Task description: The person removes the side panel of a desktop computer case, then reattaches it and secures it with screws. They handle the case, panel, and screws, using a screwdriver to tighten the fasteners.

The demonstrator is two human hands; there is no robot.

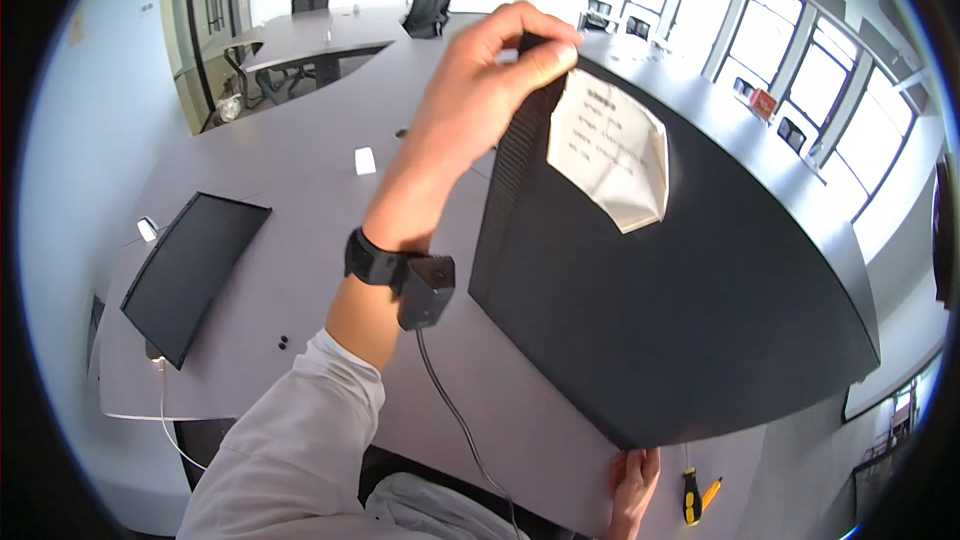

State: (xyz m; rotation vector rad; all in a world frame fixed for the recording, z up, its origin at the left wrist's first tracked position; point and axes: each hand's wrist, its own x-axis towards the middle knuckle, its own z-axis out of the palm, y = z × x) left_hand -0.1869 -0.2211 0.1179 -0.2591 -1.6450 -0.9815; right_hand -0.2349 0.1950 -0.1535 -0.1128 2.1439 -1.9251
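Tilted over the table in front of me is a large black computer case [640, 320] with a broad flat side and a perforated strip along its left edge. A creased white paper sheet with handwriting [610, 150] is on its upper part. My left hand [500, 70] reaches up and grips the top corner, thumb on the near face and fingers curled over. Below the bottom corner, my right hand [634, 488] holds the lower edge, its fingertips partly hidden by the case. A black-and-yellow screwdriver [692, 502] lies right of that hand, beside a slim yellow tool [711, 492].
On the left, a flat black screen-like panel [195, 280] sits with a white cable [163, 420] running off the table edge. Two small black bits [283, 343] and a white block [365, 161] lie on the grey table [300, 180]. A black cable [450, 400] hangs from my left wrist device.
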